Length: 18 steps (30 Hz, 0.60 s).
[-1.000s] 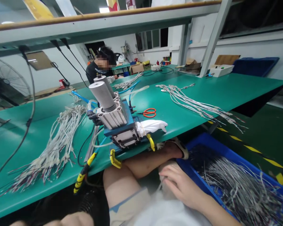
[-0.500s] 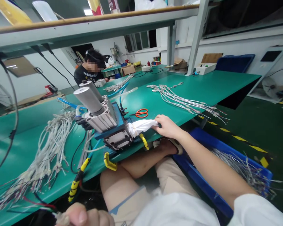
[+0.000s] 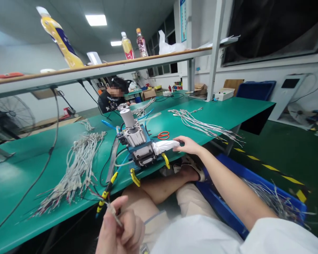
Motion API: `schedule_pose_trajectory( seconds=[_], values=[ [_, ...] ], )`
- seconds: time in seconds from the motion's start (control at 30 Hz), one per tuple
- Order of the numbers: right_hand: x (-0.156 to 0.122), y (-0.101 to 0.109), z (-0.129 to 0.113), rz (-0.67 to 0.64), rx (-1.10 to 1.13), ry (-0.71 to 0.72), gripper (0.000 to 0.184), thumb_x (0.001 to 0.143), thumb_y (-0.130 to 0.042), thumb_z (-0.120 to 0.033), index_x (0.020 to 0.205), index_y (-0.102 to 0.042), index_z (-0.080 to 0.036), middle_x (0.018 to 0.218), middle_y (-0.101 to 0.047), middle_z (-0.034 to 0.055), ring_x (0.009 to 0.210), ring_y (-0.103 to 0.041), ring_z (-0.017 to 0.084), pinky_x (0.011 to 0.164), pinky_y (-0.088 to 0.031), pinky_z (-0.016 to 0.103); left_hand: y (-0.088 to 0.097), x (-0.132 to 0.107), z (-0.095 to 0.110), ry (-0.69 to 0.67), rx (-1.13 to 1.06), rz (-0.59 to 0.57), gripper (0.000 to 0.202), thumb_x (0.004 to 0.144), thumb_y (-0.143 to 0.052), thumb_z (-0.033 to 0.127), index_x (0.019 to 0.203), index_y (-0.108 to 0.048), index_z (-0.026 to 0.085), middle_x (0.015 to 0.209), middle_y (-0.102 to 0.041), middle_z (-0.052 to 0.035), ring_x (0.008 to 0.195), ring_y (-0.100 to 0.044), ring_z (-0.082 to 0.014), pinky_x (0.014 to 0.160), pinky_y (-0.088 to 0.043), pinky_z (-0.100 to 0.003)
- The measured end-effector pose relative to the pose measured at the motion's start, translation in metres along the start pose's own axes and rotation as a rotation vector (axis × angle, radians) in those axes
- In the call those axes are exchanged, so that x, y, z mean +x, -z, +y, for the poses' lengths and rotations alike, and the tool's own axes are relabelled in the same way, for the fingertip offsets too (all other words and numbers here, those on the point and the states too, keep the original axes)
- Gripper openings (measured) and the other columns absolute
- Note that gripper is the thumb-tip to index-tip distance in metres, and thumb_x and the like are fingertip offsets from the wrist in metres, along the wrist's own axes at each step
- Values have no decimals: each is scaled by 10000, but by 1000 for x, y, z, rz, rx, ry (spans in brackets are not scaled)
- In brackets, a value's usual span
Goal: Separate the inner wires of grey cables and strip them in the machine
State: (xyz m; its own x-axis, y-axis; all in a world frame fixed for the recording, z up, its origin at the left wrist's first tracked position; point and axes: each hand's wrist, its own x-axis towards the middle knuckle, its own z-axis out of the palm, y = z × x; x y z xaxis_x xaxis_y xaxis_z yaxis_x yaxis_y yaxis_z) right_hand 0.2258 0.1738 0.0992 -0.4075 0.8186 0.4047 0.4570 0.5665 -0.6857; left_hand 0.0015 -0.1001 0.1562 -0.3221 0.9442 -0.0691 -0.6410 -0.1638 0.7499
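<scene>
A small blue press machine [image 3: 139, 143] with a silver cylinder is clamped to the near edge of the green table [image 3: 228, 109]. A white glove [image 3: 165, 145] lies beside it on the right. My right hand [image 3: 187, 145] rests on the glove's fingertip end, fingers curled onto it. My left hand [image 3: 120, 233] is low in front of me, pinched on the end of a thin grey wire [image 3: 113, 212] that runs up toward the wire bundle [image 3: 74, 169] on the table's left.
Orange scissors [image 3: 163, 135] lie behind the machine. More wire bundles [image 3: 201, 125] lie to the right. A blue bin [image 3: 265, 201] full of wires stands on the floor at my right. Another person [image 3: 113, 97] sits at the far side. Bottles stand on the overhead shelf [image 3: 122, 67].
My right hand rose from my lap to the white glove on the table. My left hand came up holding a wire. The view tilted upward and pulled back.
</scene>
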Motion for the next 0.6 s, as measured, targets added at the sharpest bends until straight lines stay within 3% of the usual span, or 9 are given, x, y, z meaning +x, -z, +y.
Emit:
schedule_pose_trajectory(
  seconds=[0.2, 0.43, 0.6],
  values=[
    [-3, -1, 0, 39, 47, 24, 243, 823, -714, -337, 1010, -709, -182, 1015, -727, 70, 948, -670, 241, 859, -520, 380, -2, 4, -14, 44, 6, 38, 328, 793, -644, 534, 982, -717, 276, 500, -121, 99, 426, -79, -62, 385, -169, -150],
    [-5, 0, 1, 57, 76, 48, 211, 836, -680, -348, 989, -722, -208, 1002, -736, 72, 944, -672, 252, 843, -506, 366, 1, 20, -39, 92, 89, 85, 333, 797, -680, 468, 960, -720, 181, 452, -397, 52, 377, -296, -47, 386, -240, -143],
    [-5, 1, 2, 68, 93, 80, 203, 840, -676, -345, 985, -722, -211, 1007, -735, 76, 945, -673, 256, 861, -504, 373, -3, 23, -45, 124, 80, 112, 298, 814, -681, 419, 967, -716, 166, 466, -417, 47, 380, -331, -55, 387, -264, -158]
  ],
)
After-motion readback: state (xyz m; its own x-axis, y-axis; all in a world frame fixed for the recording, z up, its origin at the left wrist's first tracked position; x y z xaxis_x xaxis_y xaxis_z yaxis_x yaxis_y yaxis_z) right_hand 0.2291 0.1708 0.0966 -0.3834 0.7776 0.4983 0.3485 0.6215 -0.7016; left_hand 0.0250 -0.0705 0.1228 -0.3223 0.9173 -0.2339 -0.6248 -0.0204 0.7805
